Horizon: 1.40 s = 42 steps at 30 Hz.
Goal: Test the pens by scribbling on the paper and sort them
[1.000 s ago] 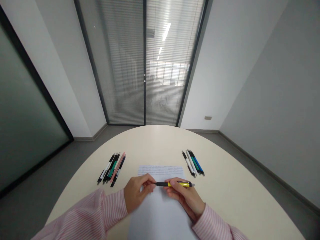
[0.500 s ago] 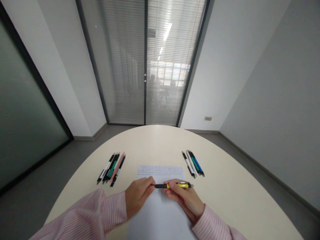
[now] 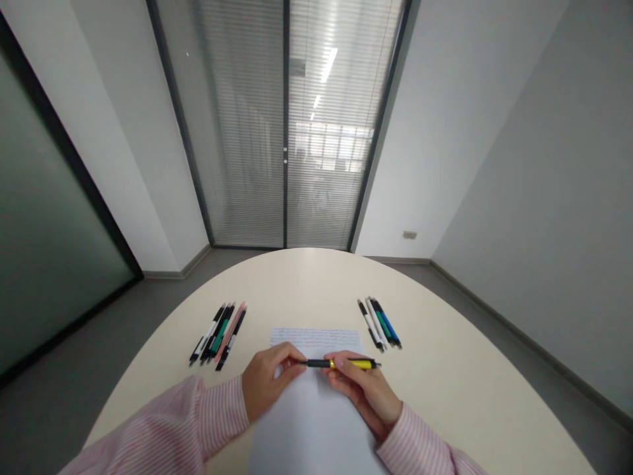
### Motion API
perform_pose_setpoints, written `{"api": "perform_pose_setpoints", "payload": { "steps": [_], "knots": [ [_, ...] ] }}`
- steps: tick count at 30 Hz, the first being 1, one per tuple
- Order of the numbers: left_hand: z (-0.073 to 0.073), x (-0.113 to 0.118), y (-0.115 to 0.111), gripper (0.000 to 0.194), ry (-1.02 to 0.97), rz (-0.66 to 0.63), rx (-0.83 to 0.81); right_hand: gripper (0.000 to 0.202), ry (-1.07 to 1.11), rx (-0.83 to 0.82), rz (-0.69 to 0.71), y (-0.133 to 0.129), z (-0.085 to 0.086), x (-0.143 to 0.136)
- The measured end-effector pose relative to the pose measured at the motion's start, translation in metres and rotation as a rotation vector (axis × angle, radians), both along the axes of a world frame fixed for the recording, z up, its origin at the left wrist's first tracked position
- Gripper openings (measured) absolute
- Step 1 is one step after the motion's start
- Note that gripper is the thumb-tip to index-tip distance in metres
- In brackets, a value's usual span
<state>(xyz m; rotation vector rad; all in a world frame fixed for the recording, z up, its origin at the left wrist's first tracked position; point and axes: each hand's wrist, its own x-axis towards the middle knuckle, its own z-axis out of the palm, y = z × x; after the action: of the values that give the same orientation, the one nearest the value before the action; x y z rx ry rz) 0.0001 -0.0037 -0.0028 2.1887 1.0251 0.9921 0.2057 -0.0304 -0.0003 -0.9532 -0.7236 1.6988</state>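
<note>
1. Count: ten pens in all, with one black-and-yellow pen (image 3: 319, 363) held, five in a left group (image 3: 222, 333) and four in a right group (image 3: 380, 323); also two hands and one sheet of paper (image 3: 311, 429).
2. Held above the paper, lying nearly level from side to side: dark front section, bright yellow barrel, dark clip along the top, greyish end pointing right.
3. Pinched at the front end by thumb and forefinger of the left hand (image 3: 267, 382), closed at the tips with a small gap behind them.
4. Gripped around the middle by the right hand (image 3: 366, 392), with thumb on the near side and fingers curled beneath.
5. In the left group, side by side and slanted: white-and-black, black, green-and-black, pink and dark barrels. In the right group: black-and-white, white, green-and-black and blue.
6. On the pale, curved bench (image 3: 445, 369): paper between the groups, with lines of text at the far end, too small to read.
7. Covered by fingers: part of the barrel and the very tip. Covered by hands and striped sleeves (image 3: 222, 412): parts of the paper and bench.
8. Beyond: glass panels with blinds (image 3: 247, 145).
</note>
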Motion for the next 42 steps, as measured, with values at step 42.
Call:
{"api": "perform_pose_setpoints", "payload": {
  "steps": [42],
  "knots": [
    [0.0026, -0.0018, 0.0015, 0.021, -0.172, 0.046, -0.226, 0.027, 0.055, -0.003, -0.001, 0.0007, 0.0019, 0.0008]
  ]
}}
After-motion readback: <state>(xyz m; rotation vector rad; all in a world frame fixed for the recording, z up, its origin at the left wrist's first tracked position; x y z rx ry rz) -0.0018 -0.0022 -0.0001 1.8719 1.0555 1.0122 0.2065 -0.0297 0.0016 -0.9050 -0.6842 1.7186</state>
